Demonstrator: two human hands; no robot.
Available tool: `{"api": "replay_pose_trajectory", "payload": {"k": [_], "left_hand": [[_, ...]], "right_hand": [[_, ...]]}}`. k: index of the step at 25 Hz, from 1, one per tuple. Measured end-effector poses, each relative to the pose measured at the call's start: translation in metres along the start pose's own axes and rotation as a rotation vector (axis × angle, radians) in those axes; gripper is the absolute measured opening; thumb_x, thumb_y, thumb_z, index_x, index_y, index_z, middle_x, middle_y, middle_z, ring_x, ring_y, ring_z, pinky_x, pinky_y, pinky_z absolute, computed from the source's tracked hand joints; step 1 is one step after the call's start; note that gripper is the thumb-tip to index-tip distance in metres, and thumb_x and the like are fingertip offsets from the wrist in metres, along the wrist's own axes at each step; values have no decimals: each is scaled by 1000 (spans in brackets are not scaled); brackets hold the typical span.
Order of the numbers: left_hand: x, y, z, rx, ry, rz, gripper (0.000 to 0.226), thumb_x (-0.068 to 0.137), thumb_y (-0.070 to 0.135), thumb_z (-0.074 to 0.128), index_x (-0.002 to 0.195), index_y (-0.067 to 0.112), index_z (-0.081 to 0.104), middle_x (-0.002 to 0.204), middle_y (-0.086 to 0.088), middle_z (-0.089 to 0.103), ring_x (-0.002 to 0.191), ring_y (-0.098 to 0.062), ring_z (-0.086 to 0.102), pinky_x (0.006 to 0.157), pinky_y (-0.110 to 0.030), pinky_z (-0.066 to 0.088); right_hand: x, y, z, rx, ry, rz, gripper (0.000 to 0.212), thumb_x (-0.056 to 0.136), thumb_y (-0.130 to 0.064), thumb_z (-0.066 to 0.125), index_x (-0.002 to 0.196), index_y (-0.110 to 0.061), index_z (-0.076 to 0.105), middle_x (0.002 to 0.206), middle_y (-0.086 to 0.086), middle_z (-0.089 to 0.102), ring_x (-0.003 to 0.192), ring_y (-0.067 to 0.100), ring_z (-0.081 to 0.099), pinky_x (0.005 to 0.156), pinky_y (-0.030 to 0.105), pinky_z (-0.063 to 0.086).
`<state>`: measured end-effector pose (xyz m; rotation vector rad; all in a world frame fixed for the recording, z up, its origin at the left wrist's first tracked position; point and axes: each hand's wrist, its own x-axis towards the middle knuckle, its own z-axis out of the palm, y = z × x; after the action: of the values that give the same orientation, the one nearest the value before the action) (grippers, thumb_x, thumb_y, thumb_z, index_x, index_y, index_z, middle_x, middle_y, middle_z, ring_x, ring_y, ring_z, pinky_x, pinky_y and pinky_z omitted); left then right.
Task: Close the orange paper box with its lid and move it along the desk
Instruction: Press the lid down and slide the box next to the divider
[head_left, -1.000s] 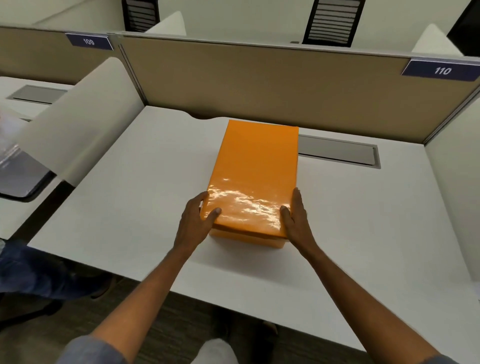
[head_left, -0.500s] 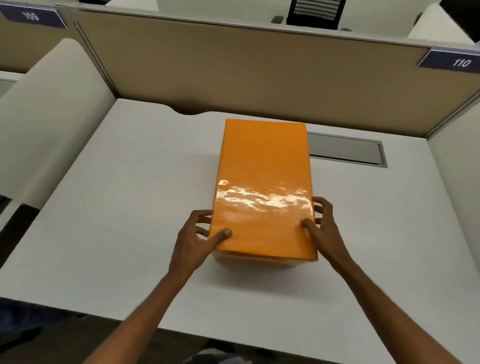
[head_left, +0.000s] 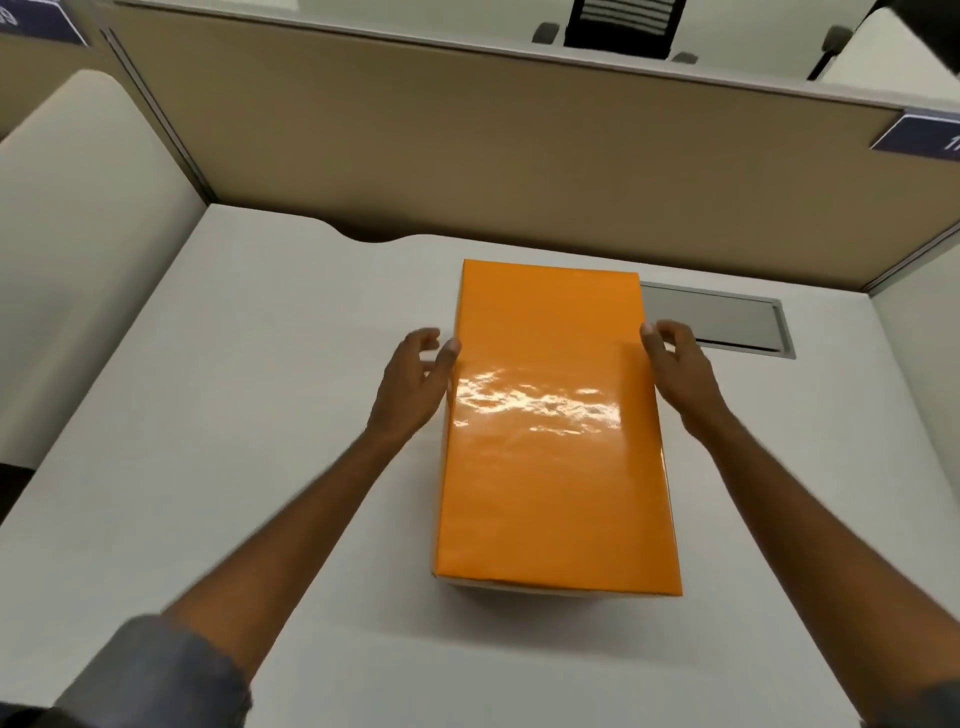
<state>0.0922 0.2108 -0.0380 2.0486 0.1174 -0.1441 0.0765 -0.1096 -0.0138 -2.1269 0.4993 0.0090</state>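
White desk (head_left: 218, 415) mid-back: orange paper box (head_left: 553, 431) lid on, left hand (head_left: 413, 382) and right hand (head_left: 680, 371) flank its long sides, fingers spread loose, not gripping; move remaining.

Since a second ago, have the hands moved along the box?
Yes. Left hand and right hand slid from the orange box's near corners toward its far end, nearer the grey desk hatch.
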Motion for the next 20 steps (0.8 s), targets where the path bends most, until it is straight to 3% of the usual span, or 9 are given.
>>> {"api": "replay_pose_trajectory", "payload": {"k": [4, 6, 11, 18, 20], "left_hand": [[74, 27, 18, 75, -34, 32, 59, 104, 45, 45, 155, 15, 35, 160, -12, 40, 141, -31, 49, 113, -44, 44], [93, 31, 27, 117, -58, 63, 59, 106, 40, 43, 156, 12, 32, 160, -13, 40, 144, -33, 44, 118, -50, 40], [99, 26, 53, 306, -11, 53, 58, 108, 42, 31, 159, 14, 25, 160, -12, 40, 147, -35, 38, 113, -56, 39], [95, 17, 61, 332, 37, 21, 58, 108, 45, 28, 159, 18, 24, 160, -10, 39, 146, -33, 38, 108, -56, 43], [93, 25, 58, 333, 30, 16, 62, 107, 46, 29, 160, 16, 20, 163, -10, 35, 148, -34, 36, 112, -55, 40]], "right_hand": [[50, -20, 14, -17, 5, -42, 64, 107, -41, 45, 162, -14, 25, 166, 15, 36, 151, 34, 38, 121, 51, 36], [60, -17, 23, -59, -3, -85, 63, 109, -38, 42, 164, -17, 19, 167, 15, 32, 152, 35, 36, 122, 52, 33], [65, -1, 31, 10, -2, -53, 59, 109, -34, 43, 163, -20, 24, 168, 11, 33, 151, 34, 38, 121, 53, 35], [59, 3, 54, -172, 139, -116, 54, 111, -35, 33, 162, -16, 29, 168, 8, 33, 155, 28, 32, 126, 53, 28], [54, -5, 53, -328, 181, -159, 52, 112, -34, 31, 160, -14, 33, 170, 8, 28, 158, 28, 26, 127, 52, 26]]}}
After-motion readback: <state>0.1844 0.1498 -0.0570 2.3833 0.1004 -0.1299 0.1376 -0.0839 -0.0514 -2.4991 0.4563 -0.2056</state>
